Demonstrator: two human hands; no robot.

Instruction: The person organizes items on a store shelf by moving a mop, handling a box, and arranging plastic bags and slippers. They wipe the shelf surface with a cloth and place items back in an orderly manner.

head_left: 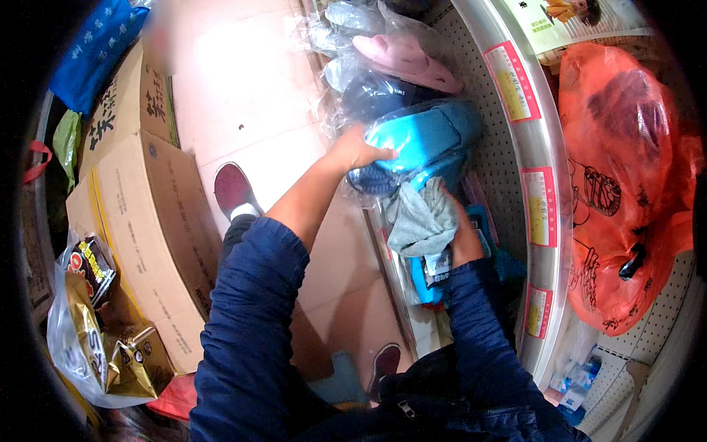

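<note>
My left hand [356, 150] grips the near edge of a pair of blue slippers [414, 141] in clear plastic wrap, with the thumb on top and the other fingers largely hidden. A crumpled grey cloth [422, 218] is held in my right hand [467, 235], close to the slippers' lower end. Dark navy slippers [373, 179] in wrap show under my left hand. Further up the low shelf lie wrapped black footwear [381, 94] and a pink slipper [409, 61]. Below the cloth is a blue package [422, 279], partly covered by my right arm.
A metal shelf edge with price tags [540, 207] curves along the right, above the low shelf. On the upper shelf sits a red plastic bag [618, 210]. Cardboard boxes [132, 243] line the aisle's left side, with a bag of gold packages [132, 359] on them.
</note>
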